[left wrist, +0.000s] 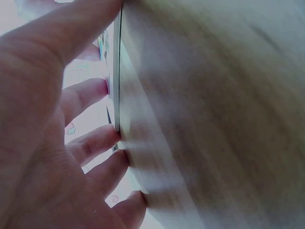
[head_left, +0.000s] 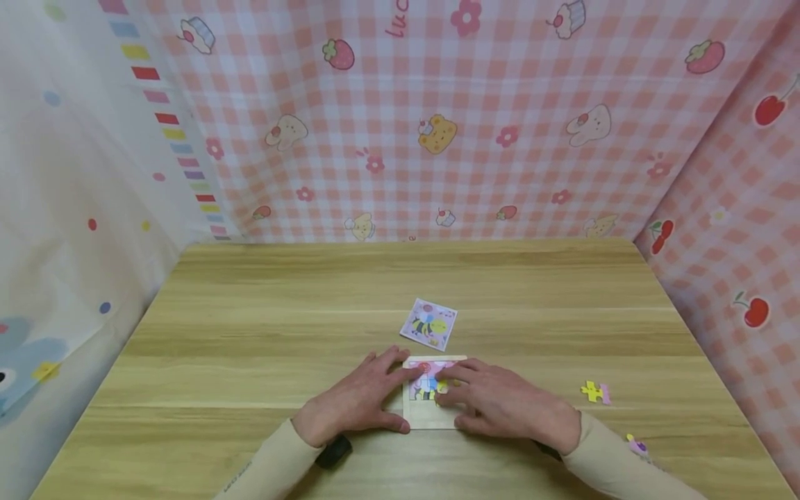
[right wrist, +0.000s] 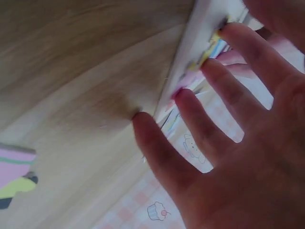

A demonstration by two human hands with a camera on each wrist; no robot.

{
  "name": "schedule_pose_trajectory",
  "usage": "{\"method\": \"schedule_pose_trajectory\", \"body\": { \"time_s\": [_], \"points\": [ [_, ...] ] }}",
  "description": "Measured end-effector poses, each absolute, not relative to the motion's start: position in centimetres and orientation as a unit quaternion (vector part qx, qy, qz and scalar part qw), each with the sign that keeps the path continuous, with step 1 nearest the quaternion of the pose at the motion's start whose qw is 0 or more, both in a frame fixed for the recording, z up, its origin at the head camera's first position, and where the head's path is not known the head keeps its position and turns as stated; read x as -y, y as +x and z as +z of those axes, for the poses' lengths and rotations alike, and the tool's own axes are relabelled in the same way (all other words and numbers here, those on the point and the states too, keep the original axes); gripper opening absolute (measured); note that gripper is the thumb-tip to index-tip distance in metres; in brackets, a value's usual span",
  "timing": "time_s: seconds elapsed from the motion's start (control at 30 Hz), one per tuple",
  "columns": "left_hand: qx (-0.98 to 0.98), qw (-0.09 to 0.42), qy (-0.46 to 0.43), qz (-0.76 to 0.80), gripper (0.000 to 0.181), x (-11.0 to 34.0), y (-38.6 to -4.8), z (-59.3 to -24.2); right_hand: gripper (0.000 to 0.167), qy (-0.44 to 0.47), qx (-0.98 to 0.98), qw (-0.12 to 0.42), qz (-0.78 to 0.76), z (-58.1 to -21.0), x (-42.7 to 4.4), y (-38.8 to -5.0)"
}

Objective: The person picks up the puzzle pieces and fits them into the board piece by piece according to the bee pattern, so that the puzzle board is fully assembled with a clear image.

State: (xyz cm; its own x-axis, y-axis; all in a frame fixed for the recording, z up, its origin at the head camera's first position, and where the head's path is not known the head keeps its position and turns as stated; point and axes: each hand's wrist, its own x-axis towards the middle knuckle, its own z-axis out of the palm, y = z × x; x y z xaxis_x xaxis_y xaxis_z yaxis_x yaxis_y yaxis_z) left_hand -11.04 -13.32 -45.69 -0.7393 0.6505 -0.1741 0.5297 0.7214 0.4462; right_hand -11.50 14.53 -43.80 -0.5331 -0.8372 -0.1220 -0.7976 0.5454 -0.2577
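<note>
A square wooden puzzle tray (head_left: 435,421) lies near the table's front edge, with colourful bee-picture pieces (head_left: 428,380) filling its far part and bare wood along its near part. My left hand (head_left: 361,397) rests on the tray's left side: the thumb touches the near corner, and one fingertip presses the pieces. In the left wrist view its other fingertips (left wrist: 114,167) reach the tray's edge and the tabletop. From the right, my right hand (head_left: 500,401) spreads over the tray and covers several pieces. In the right wrist view its fingertips (right wrist: 209,64) press on yellow and pink pieces.
A square bee picture card (head_left: 429,324) lies just beyond the tray. To the right are a loose yellow-and-pink puzzle piece (head_left: 594,392) and another piece (head_left: 637,445) beside the right forearm. A checked curtain (head_left: 400,173) hangs along the table's back.
</note>
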Motion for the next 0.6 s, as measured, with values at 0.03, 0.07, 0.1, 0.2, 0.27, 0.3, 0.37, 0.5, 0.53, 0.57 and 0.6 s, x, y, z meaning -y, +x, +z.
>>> {"method": "schedule_pose_trajectory", "body": {
  "time_s": [0.03,0.07,0.1,0.2,0.27,0.3,0.37,0.5,0.53,0.57,0.6],
  "points": [
    [-0.913,0.162,0.323,0.187,0.089,13.29,-11.04,-45.70,0.035,-0.469,-0.871,0.121,-0.088,-43.75,-14.59,-11.58],
    [-0.913,0.162,0.323,0.187,0.089,13.27,-11.05,-45.72,0.035,-0.468,-0.870,0.126,-0.090,-43.69,-14.63,-11.67],
    [-0.913,0.163,0.324,0.188,0.089,13.23,-11.05,-45.74,0.036,-0.467,-0.869,0.131,-0.093,-43.61,-14.65,-11.74],
    [-0.913,0.163,0.324,0.189,0.089,13.25,-11.11,-45.74,0.036,-0.458,-0.868,0.155,-0.108,-43.26,-14.50,-11.97],
    [-0.912,0.163,0.326,0.189,0.088,13.22,-11.16,-45.74,0.037,-0.445,-0.870,0.173,-0.123,-43.06,-14.49,-11.97],
    [-0.912,0.163,0.326,0.190,0.088,13.20,-11.18,-45.75,0.037,-0.439,-0.870,0.180,-0.132,-42.99,-14.50,-11.94],
    [-0.912,0.163,0.327,0.189,0.088,13.18,-11.19,-45.72,0.037,-0.432,-0.869,0.184,-0.155,-42.91,-14.64,-11.87],
    [-0.913,0.156,0.328,0.185,0.088,13.23,-11.12,-45.73,0.034,-0.429,-0.866,0.161,-0.199,-43.05,-15.07,-11.81],
    [-0.913,0.154,0.330,0.185,0.088,13.26,-11.09,-45.72,0.033,-0.427,-0.867,0.152,-0.208,-43.11,-15.20,-11.82],
    [-0.913,0.151,0.331,0.185,0.089,13.28,-11.05,-45.73,0.032,-0.424,-0.868,0.144,-0.216,-43.18,-15.31,-11.83],
    [-0.913,0.148,0.333,0.186,0.089,13.32,-11.02,-45.75,0.030,-0.419,-0.869,0.136,-0.224,-43.26,-15.40,-11.85]
  ]
}}
